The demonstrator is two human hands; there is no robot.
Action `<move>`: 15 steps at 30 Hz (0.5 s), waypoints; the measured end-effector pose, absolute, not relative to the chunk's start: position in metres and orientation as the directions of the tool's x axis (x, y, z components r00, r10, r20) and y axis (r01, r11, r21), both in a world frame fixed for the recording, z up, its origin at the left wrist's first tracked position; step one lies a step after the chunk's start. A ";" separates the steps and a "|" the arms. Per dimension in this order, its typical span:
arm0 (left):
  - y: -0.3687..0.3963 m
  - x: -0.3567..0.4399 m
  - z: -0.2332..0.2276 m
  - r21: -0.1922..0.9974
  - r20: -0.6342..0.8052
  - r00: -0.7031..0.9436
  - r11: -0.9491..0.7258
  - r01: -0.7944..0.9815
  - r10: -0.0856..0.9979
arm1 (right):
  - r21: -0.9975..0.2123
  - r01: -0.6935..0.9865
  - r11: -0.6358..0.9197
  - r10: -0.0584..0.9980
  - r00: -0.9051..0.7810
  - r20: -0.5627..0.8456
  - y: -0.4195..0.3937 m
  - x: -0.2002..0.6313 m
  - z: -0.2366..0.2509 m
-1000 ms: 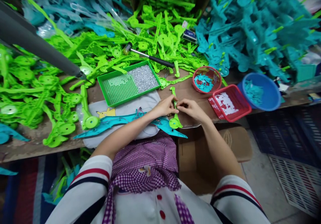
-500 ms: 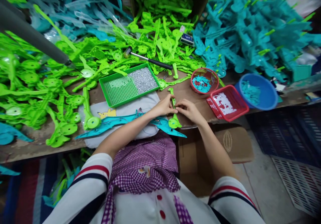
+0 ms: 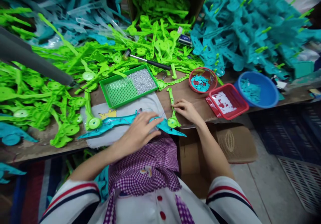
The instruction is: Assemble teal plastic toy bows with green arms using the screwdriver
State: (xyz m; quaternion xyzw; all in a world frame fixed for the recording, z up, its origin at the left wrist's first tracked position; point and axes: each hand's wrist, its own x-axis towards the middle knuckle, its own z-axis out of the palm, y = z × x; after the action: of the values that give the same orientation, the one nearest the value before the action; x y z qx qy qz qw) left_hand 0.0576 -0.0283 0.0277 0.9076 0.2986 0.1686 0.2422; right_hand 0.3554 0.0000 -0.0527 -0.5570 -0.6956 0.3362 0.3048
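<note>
Green strip flat on bench, just right of teal blade. Right hand pinching strip's middle; left hand spread loosely on blade. Probably light, springy, slick plastic; best gripped near round end.

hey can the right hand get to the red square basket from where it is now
Probably yes. The right hand rests on the thin green piece, and the red square basket sits just to its right on the same table, open-topped, with only bare tabletop between them.
</note>
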 end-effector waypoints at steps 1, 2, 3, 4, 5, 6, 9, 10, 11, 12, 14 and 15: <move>-0.047 0.037 0.031 0.576 0.156 0.741 -0.669 0.469 0.654 | -0.809 0.571 0.139 0.981 -0.191 0.034 0.000 0.355 -0.052; -0.065 0.018 0.033 0.611 0.133 0.701 -0.615 0.499 0.701 | -0.810 0.572 0.125 0.982 -0.189 0.018 0.001 0.355 -0.051; -0.081 0.003 0.034 0.638 0.109 0.647 -0.552 0.536 0.755 | -0.812 0.572 0.113 0.982 -0.188 0.004 0.001 0.354 -0.050; -0.094 -0.007 0.036 0.662 0.087 0.596 -0.494 0.564 0.798 | -0.814 0.572 0.102 0.983 -0.185 -0.007 0.002 0.353 -0.050; -0.102 -0.013 0.038 0.683 0.070 0.545 -0.439 0.584 0.835 | -0.815 0.573 0.091 0.984 -0.179 -0.016 0.002 0.353 -0.050; -0.106 -0.014 0.040 0.701 0.066 0.499 -0.396 0.593 0.864 | -0.815 0.574 0.080 0.985 -0.170 -0.023 0.003 0.352 -0.050; -0.085 0.012 0.044 0.717 0.099 0.438 -0.370 0.591 0.893 | -0.812 0.581 0.054 0.989 -0.144 -0.037 0.004 0.351 -0.050; -0.070 0.028 0.044 0.699 0.109 0.458 -0.396 0.596 0.882 | -0.813 0.580 0.050 0.989 -0.142 -0.040 0.004 0.351 -0.050; -0.053 0.045 0.042 0.669 0.106 0.489 -0.426 0.609 0.866 | -0.816 0.576 0.049 0.989 -0.141 -0.040 0.004 0.350 -0.050; -0.035 0.064 0.040 0.637 0.063 0.534 -0.445 0.629 0.843 | -0.820 0.571 0.050 0.989 -0.142 -0.038 0.004 0.350 -0.050; -0.004 0.099 0.031 0.562 -0.053 0.582 -0.457 0.689 0.812 | -0.826 0.562 0.052 0.990 -0.140 -0.032 0.004 0.349 -0.049; 0.007 0.115 0.025 0.512 -0.105 0.578 -0.454 0.729 0.809 | -0.826 0.561 0.050 0.990 -0.136 -0.032 0.003 0.349 -0.049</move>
State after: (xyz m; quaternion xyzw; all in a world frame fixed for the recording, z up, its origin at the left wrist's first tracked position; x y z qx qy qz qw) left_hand 0.1151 0.0074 0.0253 0.8492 0.4529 0.0770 0.2604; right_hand 0.3492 0.0035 -0.0491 -0.5865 -0.6613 0.3616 0.2966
